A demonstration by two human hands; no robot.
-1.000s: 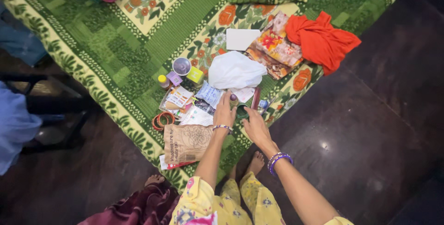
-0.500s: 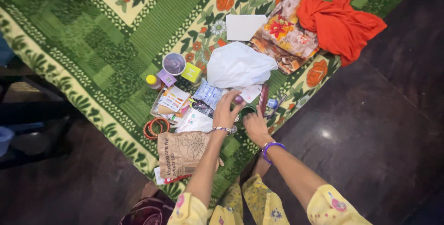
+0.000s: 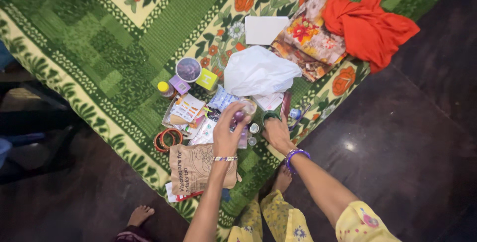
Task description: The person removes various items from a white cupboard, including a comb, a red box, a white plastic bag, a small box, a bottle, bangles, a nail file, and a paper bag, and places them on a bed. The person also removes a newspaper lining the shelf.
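Purple item (image 3: 239, 116) half-hidden by left hand (image 3: 227, 135)

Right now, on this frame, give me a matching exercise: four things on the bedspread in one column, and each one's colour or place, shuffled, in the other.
Things:
1. bunched cloth
2. stack of bangles
3. paper bag
4. plastic bag

Colour or place:
A. brown, near the bed edge under the left forearm
B. white, crumpled in the middle of the clutter
C. orange-red, near the bedspread's right corner
D. red-orange rings, left of the paper bag's top

Pairs: 1-C, 2-D, 3-A, 4-B
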